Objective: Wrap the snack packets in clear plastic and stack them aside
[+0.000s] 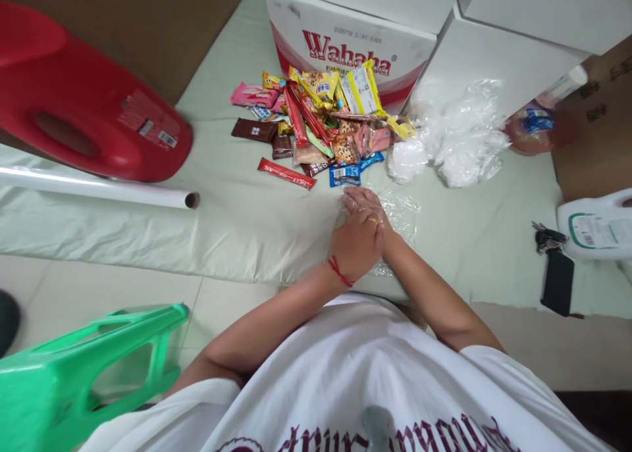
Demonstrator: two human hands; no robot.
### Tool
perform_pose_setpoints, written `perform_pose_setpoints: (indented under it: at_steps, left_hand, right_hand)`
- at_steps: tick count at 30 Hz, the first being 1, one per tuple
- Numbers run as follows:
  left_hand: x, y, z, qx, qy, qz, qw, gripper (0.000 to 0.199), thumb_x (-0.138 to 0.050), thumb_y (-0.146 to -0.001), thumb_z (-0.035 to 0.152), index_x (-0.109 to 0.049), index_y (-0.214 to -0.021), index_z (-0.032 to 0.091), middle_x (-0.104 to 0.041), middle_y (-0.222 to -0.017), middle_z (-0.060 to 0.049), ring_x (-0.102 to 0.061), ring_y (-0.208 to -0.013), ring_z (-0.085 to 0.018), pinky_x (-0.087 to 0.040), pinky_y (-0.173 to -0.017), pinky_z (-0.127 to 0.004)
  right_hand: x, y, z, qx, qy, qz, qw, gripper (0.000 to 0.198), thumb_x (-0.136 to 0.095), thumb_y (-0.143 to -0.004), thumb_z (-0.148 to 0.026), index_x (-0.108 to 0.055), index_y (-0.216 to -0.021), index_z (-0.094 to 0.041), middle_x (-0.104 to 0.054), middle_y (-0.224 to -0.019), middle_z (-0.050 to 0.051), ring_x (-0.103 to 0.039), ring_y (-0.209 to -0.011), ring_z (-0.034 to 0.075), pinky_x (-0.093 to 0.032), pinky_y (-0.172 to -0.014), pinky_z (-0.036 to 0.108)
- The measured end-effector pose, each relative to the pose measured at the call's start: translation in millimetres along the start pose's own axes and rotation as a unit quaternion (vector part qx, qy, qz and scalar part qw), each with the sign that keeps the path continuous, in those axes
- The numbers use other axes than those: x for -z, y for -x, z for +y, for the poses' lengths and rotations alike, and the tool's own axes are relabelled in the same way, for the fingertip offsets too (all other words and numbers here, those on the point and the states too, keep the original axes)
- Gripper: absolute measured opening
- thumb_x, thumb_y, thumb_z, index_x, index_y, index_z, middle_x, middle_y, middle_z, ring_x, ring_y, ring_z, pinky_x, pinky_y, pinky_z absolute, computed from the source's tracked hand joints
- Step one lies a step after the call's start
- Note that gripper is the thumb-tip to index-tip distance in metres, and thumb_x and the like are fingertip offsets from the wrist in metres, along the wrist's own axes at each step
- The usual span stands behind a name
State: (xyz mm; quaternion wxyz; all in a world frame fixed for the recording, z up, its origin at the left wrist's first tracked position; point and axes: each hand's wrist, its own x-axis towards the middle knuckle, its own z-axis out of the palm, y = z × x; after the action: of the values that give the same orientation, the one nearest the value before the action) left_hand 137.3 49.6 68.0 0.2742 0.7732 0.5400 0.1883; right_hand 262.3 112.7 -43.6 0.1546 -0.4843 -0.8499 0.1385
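Observation:
A clear plastic bag (pixel 402 208) lies flat near the table's front edge, under and around both my hands. My right hand (pixel 366 200) rests on it with the fingers stretched out to the left, and shiny film shows over the fingers. Across the back of it lies my left hand (pixel 358 241), wearing a ring and a red string bracelet (pixel 340 272). Its fingers are bent on the film, with the tips partly hidden. Just beyond the hands is a heap of wrapped snacks (pixel 320 120), with a blue packet (pixel 344 175) closest and a red stick packet (pixel 286 174) to the left.
Crumpled clear bags (pixel 467 136) sit right of the snacks, before a Wahaha carton (pixel 345 37). At left are a red jug (pixel 93 103) and a white roll (pixel 99 185). A phone (pixel 557 281), keys (pixel 546 237) and a white bottle (pixel 600 225) lie right. A green stool (pixel 99 347) stands below.

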Motion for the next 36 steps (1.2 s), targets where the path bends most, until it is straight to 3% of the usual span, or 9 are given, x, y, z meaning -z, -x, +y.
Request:
perform_pose_setpoints:
  at_steps: [5,12,18,22,26,29,33,36]
  left_hand:
    - [15,12,-21,0.063,0.122,0.018,0.990,0.023,-0.048,-0.102,0.030,-0.063,-0.087,0.020,-0.071,-0.088,-0.006,-0.066,-0.083,-0.021,-0.046,-0.076,-0.033]
    - [41,40,-69,0.155,0.260,0.133,0.944,0.020,-0.050,-0.096,0.033,-0.054,-0.080,0.022,-0.054,-0.068,0.004,-0.050,-0.065,-0.014,-0.040,-0.066,-0.027]
    - [32,65,-108,0.277,0.302,0.139,0.902,0.021,-0.055,-0.092,0.037,-0.054,-0.077,0.023,-0.041,-0.059,0.006,-0.036,-0.056,-0.013,-0.030,-0.054,-0.025]
    - [19,82,-106,0.310,0.341,0.157,0.873,0.022,-0.056,-0.094,0.039,-0.052,-0.079,0.024,-0.046,-0.058,0.006,-0.040,-0.052,-0.012,-0.032,-0.050,-0.024]
    - [13,94,-96,0.346,0.408,0.130,0.835,0.024,-0.053,-0.096,0.044,-0.052,-0.083,0.024,-0.057,-0.058,0.004,-0.043,-0.045,-0.011,-0.034,-0.045,-0.023]
    - [14,97,-95,0.352,0.456,0.130,0.807,0.027,-0.060,-0.092,0.047,-0.052,-0.084,0.023,-0.070,-0.074,-0.002,-0.047,-0.046,-0.010,-0.035,-0.042,-0.023]
    - [21,98,-96,0.359,0.540,0.134,0.749,0.034,-0.070,-0.082,0.048,-0.047,-0.080,0.023,-0.076,-0.087,-0.006,-0.055,-0.052,-0.009,-0.034,-0.041,-0.020]
    - [27,102,-95,0.363,0.509,0.133,0.769,0.031,-0.070,-0.084,0.045,-0.049,-0.078,0.022,-0.075,-0.076,-0.004,-0.047,-0.045,-0.007,-0.032,-0.041,-0.020]
  right_hand:
    - [11,1,-13,-0.011,0.023,0.048,0.999,0.039,-0.050,-0.107,-0.033,-0.067,-0.140,-0.020,-0.060,-0.153,0.010,-0.048,-0.140,0.030,-0.036,-0.124,0.050]
    - [22,0,-26,-0.013,0.026,0.042,0.999,0.041,-0.044,-0.107,-0.028,-0.066,-0.139,-0.016,-0.060,-0.151,0.015,-0.049,-0.137,0.032,-0.036,-0.121,0.053]
    - [21,-1,-24,-0.022,0.023,0.040,0.999,0.041,-0.044,-0.107,-0.029,-0.067,-0.139,-0.015,-0.060,-0.151,0.015,-0.048,-0.138,0.032,-0.034,-0.122,0.052]
    - [20,0,-22,-0.022,0.017,0.039,0.999,0.043,-0.043,-0.108,-0.033,-0.066,-0.141,-0.017,-0.059,-0.151,0.015,-0.048,-0.139,0.033,-0.035,-0.121,0.054]
    - [20,0,-22,-0.016,0.019,0.044,0.999,0.043,-0.044,-0.108,-0.035,-0.066,-0.140,-0.018,-0.060,-0.150,0.015,-0.049,-0.138,0.033,-0.036,-0.121,0.053]
    - [20,0,-22,-0.016,0.015,0.045,0.999,0.044,-0.043,-0.108,-0.035,-0.065,-0.141,-0.019,-0.060,-0.150,0.015,-0.049,-0.137,0.033,-0.036,-0.120,0.055]
    - [21,0,-21,-0.012,0.016,0.051,0.998,0.043,-0.043,-0.107,-0.034,-0.066,-0.140,-0.017,-0.061,-0.150,0.015,-0.050,-0.136,0.032,-0.037,-0.119,0.053]
    - [21,0,-21,-0.012,0.016,0.054,0.998,0.043,-0.044,-0.107,-0.034,-0.066,-0.140,-0.018,-0.061,-0.149,0.015,-0.050,-0.136,0.032,-0.037,-0.119,0.053]
